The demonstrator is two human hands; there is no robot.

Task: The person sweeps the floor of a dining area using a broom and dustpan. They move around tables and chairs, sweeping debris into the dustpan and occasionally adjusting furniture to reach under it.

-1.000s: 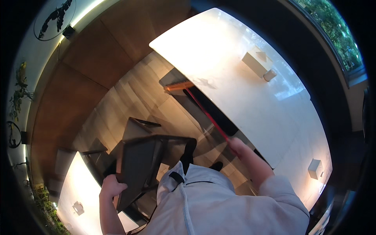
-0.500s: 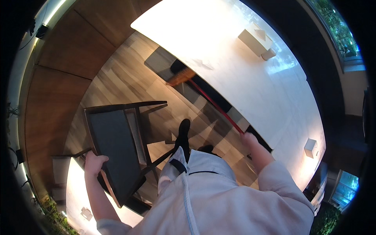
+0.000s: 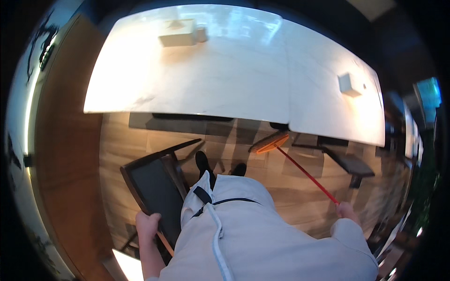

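Note:
My left hand (image 3: 148,223) is closed on the edge of a dark-framed chair (image 3: 153,189) with a grey padded panel, tilted beside my left leg. In my right hand (image 3: 346,210) is the end of a broom's red handle (image 3: 309,176). The broom runs away from me to the left, its orange head (image 3: 273,144) with dark bristles at the wooden floor, close to the near edge of the white table (image 3: 225,89).
On the table stand a pale box (image 3: 177,36), a small cylinder (image 3: 201,33) beside it, and a white cube (image 3: 350,85). Another dark chair (image 3: 349,164) is at the right. A brown wooden panel (image 3: 70,154) lines the left. Wooden floor (image 3: 225,150) lies underfoot.
My view has turned right, and the table now spans the top. The broom head has come out from beside the table edge, and my right hand has moved outward. My left hand still holds the chair.

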